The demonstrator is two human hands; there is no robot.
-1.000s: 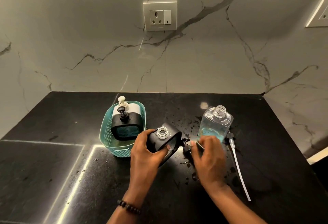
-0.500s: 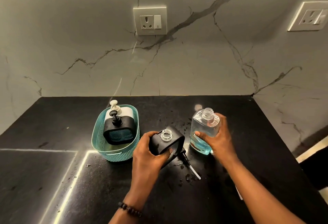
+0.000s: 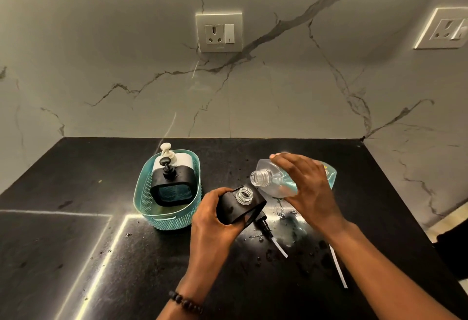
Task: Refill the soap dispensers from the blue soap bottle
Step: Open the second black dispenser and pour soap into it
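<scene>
My right hand (image 3: 307, 190) has its grip wrapped over the belly of the soap bottle (image 3: 281, 183), fingers across the top, thumb side hidden underneath. The bottle is tipped nearly flat, with its open neck (image 3: 258, 177) pointing toward my left hand and sitting just above and beside the dispenser mouth (image 3: 243, 195). My left hand (image 3: 215, 221) is clamped round the black dispenser (image 3: 238, 208), holding it tilted off the bench (image 3: 76, 256) so its mouth faces the bottle.

Handling, as I judge it: the bottle is clear thin plastic, looks well under half full, so it's light. The blue liquid is pooled low in the body on the far side of my grip, and the weight will shift toward the neck as I tip. The walls are likely soft, so a squeeze could spurt soap. The bench below my grip is wet, so the plastic may be slick. Best hold is mid-body, where I am now, not the neck.

The dispenser looks rigid, boxy and small-mouthed. Grip its flat sides and keep clear of the mouth.

A pump with its tube (image 3: 272, 238) lies on the bench just below the dispenser. A second white tube (image 3: 338, 266) lies under my right forearm. Two more dispensers stand in the teal basket (image 3: 141, 193) beyond my left grip.
</scene>
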